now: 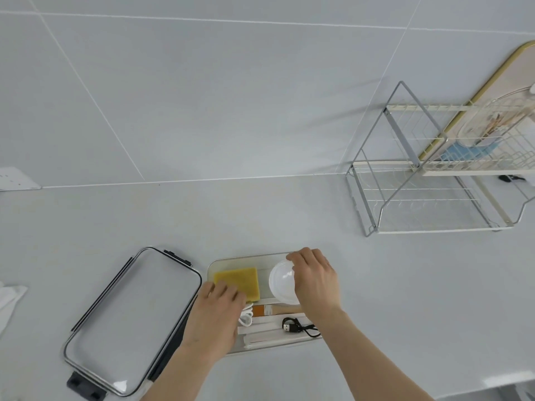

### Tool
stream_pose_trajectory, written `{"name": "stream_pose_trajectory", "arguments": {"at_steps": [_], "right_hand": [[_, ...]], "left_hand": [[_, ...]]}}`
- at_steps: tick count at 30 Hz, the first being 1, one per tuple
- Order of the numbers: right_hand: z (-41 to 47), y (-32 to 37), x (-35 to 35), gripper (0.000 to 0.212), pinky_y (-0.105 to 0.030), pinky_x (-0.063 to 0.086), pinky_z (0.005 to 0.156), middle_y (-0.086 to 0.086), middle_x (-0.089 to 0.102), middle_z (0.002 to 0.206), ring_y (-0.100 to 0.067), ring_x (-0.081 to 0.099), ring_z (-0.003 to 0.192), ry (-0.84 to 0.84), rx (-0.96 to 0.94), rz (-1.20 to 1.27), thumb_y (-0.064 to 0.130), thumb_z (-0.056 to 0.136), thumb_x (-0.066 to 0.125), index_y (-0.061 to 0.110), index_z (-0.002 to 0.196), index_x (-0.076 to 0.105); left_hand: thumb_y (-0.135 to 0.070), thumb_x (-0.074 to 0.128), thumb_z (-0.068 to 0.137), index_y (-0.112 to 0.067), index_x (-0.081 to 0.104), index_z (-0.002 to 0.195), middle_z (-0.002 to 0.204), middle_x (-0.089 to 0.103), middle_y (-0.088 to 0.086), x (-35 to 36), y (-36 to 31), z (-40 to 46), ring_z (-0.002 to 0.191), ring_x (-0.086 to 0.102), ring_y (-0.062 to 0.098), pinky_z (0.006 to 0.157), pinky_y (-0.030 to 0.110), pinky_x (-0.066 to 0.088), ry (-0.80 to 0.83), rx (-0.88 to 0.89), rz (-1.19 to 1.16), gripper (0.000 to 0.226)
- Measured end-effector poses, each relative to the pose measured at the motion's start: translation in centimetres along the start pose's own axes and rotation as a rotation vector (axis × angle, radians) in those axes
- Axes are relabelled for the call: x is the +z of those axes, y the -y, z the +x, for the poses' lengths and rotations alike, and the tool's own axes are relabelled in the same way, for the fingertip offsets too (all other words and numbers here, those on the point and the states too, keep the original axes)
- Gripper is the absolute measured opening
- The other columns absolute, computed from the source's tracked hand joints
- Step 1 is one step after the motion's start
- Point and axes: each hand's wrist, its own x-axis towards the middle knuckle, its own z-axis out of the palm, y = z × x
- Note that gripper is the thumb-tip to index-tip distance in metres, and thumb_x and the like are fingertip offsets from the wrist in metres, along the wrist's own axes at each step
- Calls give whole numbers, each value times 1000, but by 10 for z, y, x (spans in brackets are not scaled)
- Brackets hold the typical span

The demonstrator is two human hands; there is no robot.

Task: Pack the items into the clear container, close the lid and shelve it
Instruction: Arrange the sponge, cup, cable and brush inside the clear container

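Observation:
The clear container lies open on the counter in front of me. Inside are a yellow sponge, a white round bowl-like piece, a brush with an orange ferrule, a white cable, a black USB cable and white wrapped sticks. My left hand rests on the sponge's near-left corner, fingers flat. My right hand grips the white round piece at its right edge. The clear lid with dark clips lies flat to the left of the container.
A two-tier wire rack stands at the back right against the tiled wall, its lower shelf bare, its upper tier holding a blue item and a tray. A white cloth lies at the far left. A wall socket sits left.

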Motion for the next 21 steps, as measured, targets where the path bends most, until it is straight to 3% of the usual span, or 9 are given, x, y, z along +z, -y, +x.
{"name": "stream_pose_trajectory", "arguments": {"at_steps": [2, 5, 7, 9, 11, 17, 21], "right_hand": [[-6, -2, -3, 51, -35, 53, 73, -3, 67, 96, -28, 62, 88, -50, 4, 32, -13, 57, 74, 14, 99, 71], [-17, 1, -10, 38, -34, 51, 69, 0, 66, 92, -26, 61, 83, -20, -7, 80, -4, 65, 76, 17, 96, 69], [-26, 4, -10, 27, -32, 52, 70, 3, 66, 94, -23, 62, 87, 141, -62, 76, 13, 74, 79, 21, 98, 69], [-31, 2, -6, 31, -32, 48, 89, 5, 62, 117, -22, 56, 112, 333, -72, 46, 36, 87, 69, 25, 115, 65], [-30, -1, 0, 42, -33, 38, 105, 4, 52, 135, -23, 42, 130, 453, -64, -4, 46, 91, 61, 28, 130, 57], [-24, 5, 9, 38, -35, 36, 104, -3, 48, 135, -26, 42, 128, 475, -82, -186, 18, 89, 65, 23, 126, 58], [-28, 3, 3, 41, -32, 30, 111, 1, 50, 136, -23, 41, 132, 407, -74, -88, 16, 87, 65, 24, 127, 59]], "left_hand": [[-17, 75, 57, -22, 63, 86, 83, 59, -3, 1, -2, 0, 83, 57, 25, 79, 37, 46, 5, -12, 12, 32], [-17, 73, 58, -22, 63, 88, 84, 59, -2, 1, -4, 0, 86, 56, 26, 80, 38, 46, 27, -37, 1, 32], [-19, 69, 62, -22, 60, 93, 90, 59, -2, 1, -5, 1, 91, 55, 26, 84, 38, 44, 30, -55, -13, 33], [-20, 65, 63, -23, 57, 98, 95, 57, -3, 0, -6, 3, 96, 53, 25, 87, 38, 41, 25, -66, -32, 36], [-22, 63, 64, -23, 56, 100, 98, 55, -3, -1, -5, 4, 98, 52, 25, 88, 38, 40, 18, -57, -47, 37], [-14, 75, 58, -22, 60, 97, 96, 56, -2, -4, 0, 2, 92, 54, 25, 80, 37, 47, 20, -11, -55, 43], [-9, 65, 69, -23, 53, 109, 106, 52, -4, -2, -1, 3, 102, 50, 24, 90, 34, 41, -11, -37, -67, 44]]}}
